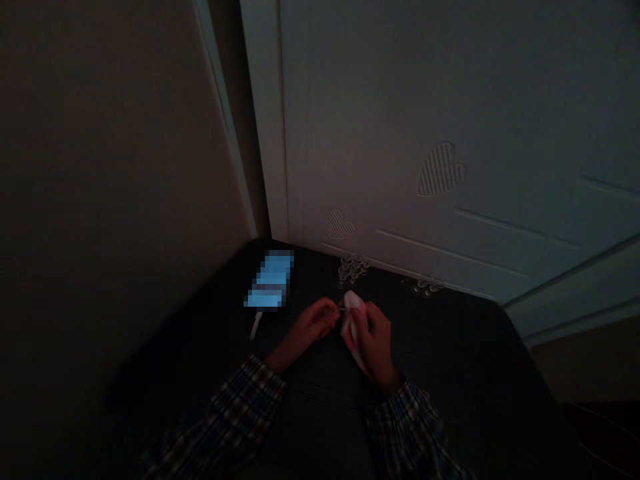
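In the dim head view, my right hand (373, 337) is closed around a soft white-and-pink cloth (353, 301), its lower end hanging below the fingers. My left hand (320, 319) is pinched shut just to the left of the cloth. A small thin piece shows at its fingertips, between the two hands; it is too dark and small to name. Beyond my hands lies a pile of small shiny ring-like pieces (354, 268). A smaller group of similar pieces (426, 287) lies further right, near the table's back edge.
A lit phone (271, 280) lies at the back left of the dark table (320, 407), with a white cable (256, 325) at its lower end. A pale panel with raised hearts (443, 170) rises behind the table. A wall (125, 167) stands to the left.
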`<control>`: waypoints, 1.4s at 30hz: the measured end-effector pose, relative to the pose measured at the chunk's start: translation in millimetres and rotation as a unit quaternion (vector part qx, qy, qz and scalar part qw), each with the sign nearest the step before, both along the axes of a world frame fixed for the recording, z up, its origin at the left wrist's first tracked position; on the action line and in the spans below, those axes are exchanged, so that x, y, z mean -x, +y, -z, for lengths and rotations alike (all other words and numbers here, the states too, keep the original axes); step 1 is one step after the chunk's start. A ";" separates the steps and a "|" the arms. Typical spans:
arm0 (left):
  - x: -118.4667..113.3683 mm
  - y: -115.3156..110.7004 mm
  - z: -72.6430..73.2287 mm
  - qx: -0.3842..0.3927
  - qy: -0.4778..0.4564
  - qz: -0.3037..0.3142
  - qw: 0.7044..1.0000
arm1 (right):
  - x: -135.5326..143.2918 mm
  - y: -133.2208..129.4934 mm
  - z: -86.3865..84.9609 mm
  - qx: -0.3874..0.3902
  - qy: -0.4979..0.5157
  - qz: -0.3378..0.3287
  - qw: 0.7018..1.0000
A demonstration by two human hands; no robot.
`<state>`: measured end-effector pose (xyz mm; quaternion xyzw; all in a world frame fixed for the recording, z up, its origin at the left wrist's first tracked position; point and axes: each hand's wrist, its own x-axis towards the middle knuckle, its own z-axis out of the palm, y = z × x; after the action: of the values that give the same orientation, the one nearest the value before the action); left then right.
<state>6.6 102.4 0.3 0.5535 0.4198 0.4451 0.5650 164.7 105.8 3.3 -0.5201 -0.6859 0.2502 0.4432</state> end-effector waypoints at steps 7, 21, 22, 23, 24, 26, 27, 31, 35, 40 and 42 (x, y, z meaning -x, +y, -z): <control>-0.2 -0.9 0.7 -0.079 0.153 -0.051 0.984 | 5.3 2.5 -0.7 -0.028 0.011 0.019 0.999; 7.7 5.6 2.4 0.009 -0.023 -0.033 0.999 | 0.6 1.8 -4.6 -0.048 0.026 0.050 0.997; 7.5 5.6 1.8 0.009 -0.020 -0.026 0.999 | 1.0 1.5 -4.9 -0.046 0.035 0.050 0.997; 7.3 5.6 1.1 0.011 -0.014 -0.020 1.000 | 1.3 1.2 -4.8 -0.042 0.047 0.051 0.997; 7.3 5.5 0.5 0.013 -0.007 -0.016 1.000 | 1.4 0.9 -4.5 -0.038 0.061 0.054 0.996; 7.4 5.6 -0.1 0.015 0.004 -0.010 1.000 | 1.2 0.2 -3.1 -0.025 0.088 0.064 0.994; 7.5 5.7 0.2 0.015 0.008 -0.010 1.000 | 0.9 -0.3 -2.4 -0.018 0.097 0.067 0.993; 7.5 6.8 3.7 0.006 0.012 -0.026 1.000 | 0.1 -2.7 -4.3 -0.019 0.086 0.039 0.995; 7.1 6.8 4.4 -0.003 0.006 -0.045 0.999 | 0.6 -4.3 -9.6 -0.046 0.071 0.023 0.996; 8.0 5.8 -2.0 0.012 -0.012 -0.044 0.999 | 0.5 -2.0 -1.4 0.011 0.128 0.015 0.992; 8.9 5.7 -4.2 0.010 -0.026 -0.046 0.999 | 0.1 -0.3 3.4 0.044 0.172 0.005 0.984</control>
<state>-2.2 108.1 4.5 0.5162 0.4341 0.4808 0.5603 164.6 105.4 -0.1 -0.4919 -0.5848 0.3634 0.5329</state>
